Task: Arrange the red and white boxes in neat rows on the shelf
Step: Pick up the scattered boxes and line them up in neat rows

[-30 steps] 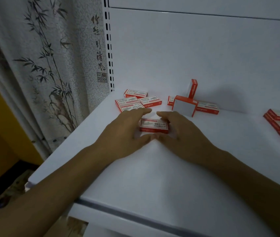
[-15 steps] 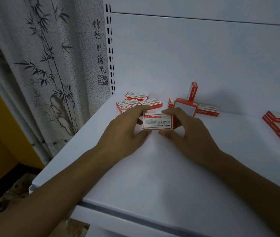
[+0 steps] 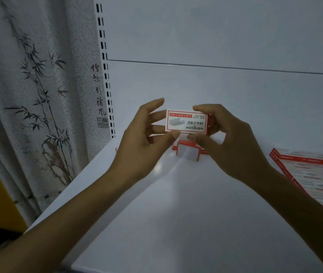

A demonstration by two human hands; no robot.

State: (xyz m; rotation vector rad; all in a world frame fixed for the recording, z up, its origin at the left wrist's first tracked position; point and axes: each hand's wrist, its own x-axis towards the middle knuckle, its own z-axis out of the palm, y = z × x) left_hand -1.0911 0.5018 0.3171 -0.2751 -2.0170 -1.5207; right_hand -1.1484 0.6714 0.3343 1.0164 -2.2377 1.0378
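**Desk:** A person holds one red and white box (image 3: 186, 122) above the white shelf (image 3: 176, 223), beside a bamboo-print curtain (image 3: 28, 95). What could go wrong from here?

**Photographer:** Reading from the left, the left grip (image 3: 143, 146) has little more than a thumb tip and fingers behind the box's left end, so a slip there would probably tip the box out. The print faces the camera upside down, and a box set down that way would spoil a neat row. Directly below stands a second box (image 3: 188, 154) on its edge, which a drop or a low pass could knock flat. Further right, the flat-lying boxes (image 3: 314, 174) lie just beside the right forearm, which could brush them askew.

**Desk:** And the grips themselves?

**Photographer:** The left grip is spread wide, with its thumb under the lower edge near the left corner, fingers behind the end and forefinger lifted free. The right grip (image 3: 235, 146) is closer, with its thumb under the lower edge and forefinger curled over the top right corner. Both pinch the same box, which hangs in the air before the back panel and touches nothing else.
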